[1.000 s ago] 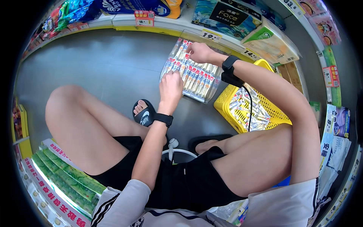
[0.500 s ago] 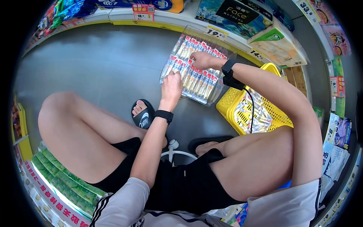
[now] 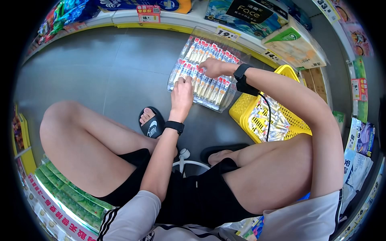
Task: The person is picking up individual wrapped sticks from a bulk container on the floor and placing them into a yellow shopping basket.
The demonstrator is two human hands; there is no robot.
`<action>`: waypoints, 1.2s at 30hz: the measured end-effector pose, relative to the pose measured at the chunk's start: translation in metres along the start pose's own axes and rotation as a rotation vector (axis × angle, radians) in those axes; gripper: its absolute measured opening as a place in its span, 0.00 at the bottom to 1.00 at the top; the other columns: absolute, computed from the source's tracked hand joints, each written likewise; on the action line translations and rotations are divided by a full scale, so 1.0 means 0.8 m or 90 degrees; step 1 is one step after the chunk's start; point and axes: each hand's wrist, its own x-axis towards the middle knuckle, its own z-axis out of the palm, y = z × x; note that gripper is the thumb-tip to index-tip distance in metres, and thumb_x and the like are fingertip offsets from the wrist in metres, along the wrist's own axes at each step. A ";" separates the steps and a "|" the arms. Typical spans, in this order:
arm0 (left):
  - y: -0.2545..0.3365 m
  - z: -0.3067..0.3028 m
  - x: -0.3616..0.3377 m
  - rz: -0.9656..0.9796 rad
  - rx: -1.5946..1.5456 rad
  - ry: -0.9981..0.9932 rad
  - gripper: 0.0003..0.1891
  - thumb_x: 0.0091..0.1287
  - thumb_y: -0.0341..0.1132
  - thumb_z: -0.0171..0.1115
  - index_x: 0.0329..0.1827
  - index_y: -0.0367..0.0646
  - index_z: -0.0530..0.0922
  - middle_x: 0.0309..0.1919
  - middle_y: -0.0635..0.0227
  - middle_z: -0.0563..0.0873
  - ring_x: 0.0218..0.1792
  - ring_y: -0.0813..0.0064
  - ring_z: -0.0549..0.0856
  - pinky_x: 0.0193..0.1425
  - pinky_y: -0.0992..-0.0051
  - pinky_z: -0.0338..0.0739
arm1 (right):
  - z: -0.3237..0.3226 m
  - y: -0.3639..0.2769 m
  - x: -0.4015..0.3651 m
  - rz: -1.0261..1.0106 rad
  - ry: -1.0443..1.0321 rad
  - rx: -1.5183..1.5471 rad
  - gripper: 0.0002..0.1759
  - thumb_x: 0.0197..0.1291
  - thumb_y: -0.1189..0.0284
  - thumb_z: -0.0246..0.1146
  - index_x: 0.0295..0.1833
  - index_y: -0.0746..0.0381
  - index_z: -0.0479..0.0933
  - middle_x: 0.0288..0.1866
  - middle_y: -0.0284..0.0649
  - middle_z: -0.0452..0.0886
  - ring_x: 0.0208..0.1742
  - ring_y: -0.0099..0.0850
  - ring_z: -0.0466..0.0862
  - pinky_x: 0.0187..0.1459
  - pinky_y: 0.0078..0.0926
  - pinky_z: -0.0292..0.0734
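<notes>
I am squatting on the grey floor (image 3: 100,72) of a shop aisle. The bottom shelf (image 3: 177,22) curves along the top of my view, and it carries packs of tissue paper. My bare knees stand wide to both sides. Green packs (image 3: 64,188) lie on the low shelf behind my left leg.

On my right, on the floor and near my right knee, stands a yellow basket (image 3: 241,107). It is partly filled with small stick-shaped packets in a loose heap.

Just beside the basket, in front of the shelf, a clear plastic tray (image 3: 226,105) lies on the floor. In it the stick packets (image 3: 209,86) lie side by side in two neat rows, with their red ends toward the shelf.

My left hand (image 3: 181,94) is over the near row at the left part of the tray. Its fingers are curled down and the tips touch the packets; I cannot tell if they pinch one.

My right hand (image 3: 213,67) lies palm down across the far row. The fingers are stretched toward the left and rest on the packets, not closed around anything.

My left foot wears a black sandal (image 3: 152,126). Each wrist has a black band; the right band (image 3: 242,72) has a cable going down. A yellow price tag (image 3: 226,33) sits on the shelf edge above the tray.
</notes>
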 end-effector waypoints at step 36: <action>0.217 -0.105 -0.047 0.337 -0.281 0.024 0.08 0.71 0.28 0.62 0.44 0.31 0.84 0.40 0.51 0.88 0.39 0.52 0.88 0.45 0.62 0.82 | 0.056 0.029 -0.290 -0.165 0.718 0.064 0.06 0.58 0.75 0.61 0.36 0.67 0.81 0.32 0.49 0.81 0.37 0.46 0.84 0.43 0.42 0.80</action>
